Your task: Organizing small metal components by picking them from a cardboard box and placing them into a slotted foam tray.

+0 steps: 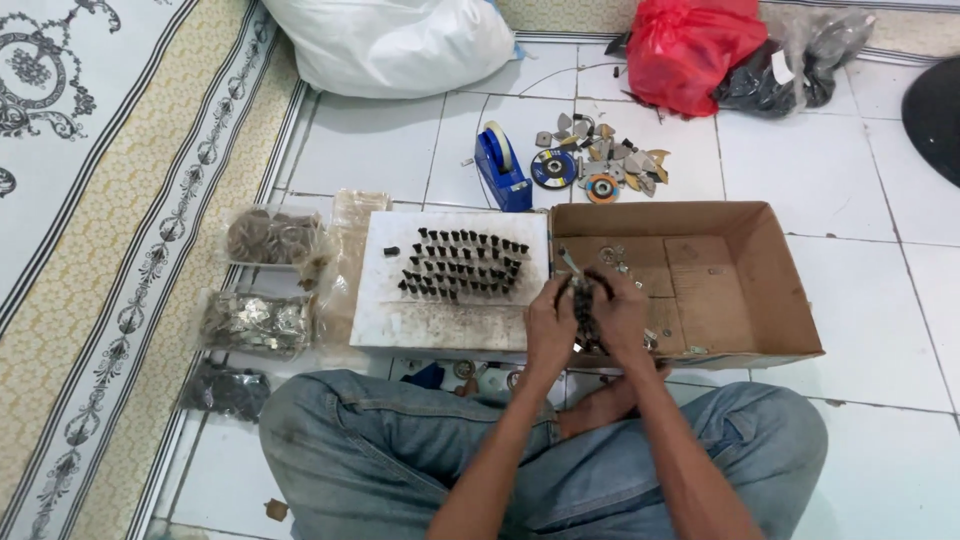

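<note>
My left hand (551,325) and my right hand (620,315) are closed together around a cluster of small dark metal parts (583,305), over the left end of a shallow cardboard box (770,285). Loose small metal bits (612,256) lie on the box floor beyond my hands. Left of the box a white board (400,310) carries several rows of small black upright pieces (462,265). I sit cross-legged in jeans, a bare foot tucked under the box edge.
Clear plastic bags of small parts (272,238) lie left of the board. Behind it stand a blue tape dispenser (500,165), grinding discs (553,167) and metal scraps (615,150). White (400,40), red (690,45) and dark bags sit at the back. A patterned mat (110,230) covers the left.
</note>
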